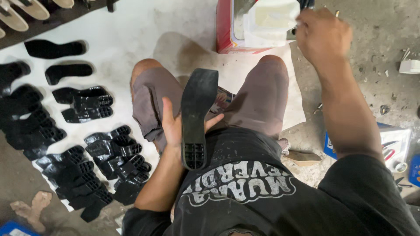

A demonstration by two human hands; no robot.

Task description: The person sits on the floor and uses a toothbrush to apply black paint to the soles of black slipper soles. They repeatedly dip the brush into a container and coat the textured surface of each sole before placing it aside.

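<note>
The person sits on the floor, knees apart. The left hand grasps a black shoe sole, thumb on one edge and fingers wrapped behind it; the sole stands nearly upright between the thighs, its ridged heel block toward the chest and its toe end pointing away. The right hand is raised over a white container that sits in a red box, fingers curled around something thin; what it is cannot be made out. To the left, more black soles lie in overlapping rows on a white sheet spread over the floor. A blue and white box lies by the right arm
</note>
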